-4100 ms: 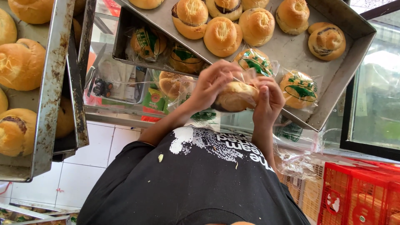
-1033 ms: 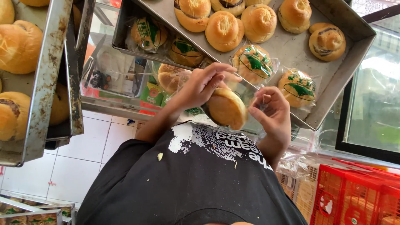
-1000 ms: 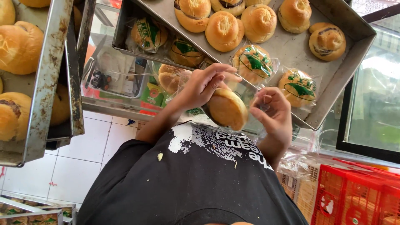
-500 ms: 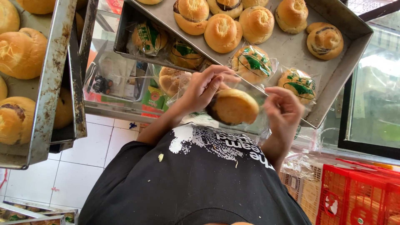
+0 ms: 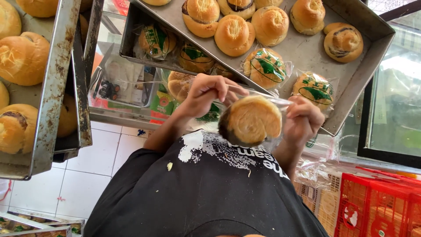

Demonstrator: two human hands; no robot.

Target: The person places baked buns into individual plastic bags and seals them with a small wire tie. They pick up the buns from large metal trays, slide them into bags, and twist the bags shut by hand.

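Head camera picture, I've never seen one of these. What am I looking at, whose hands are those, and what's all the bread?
There is only one picture, taken by a camera worn on a person's head and looking down. The black shirt at the bottom is the wearer's own chest, and the two bare hands reaching away from it are theirs too.

The left hand and the right hand hold a clear plastic bag between them. A round golden bun sits inside it.

Beyond the hands is a metal tray holding bare buns and two wrapped buns with green print. Another tray of buns is on the left, and a red crate is at the lower right.
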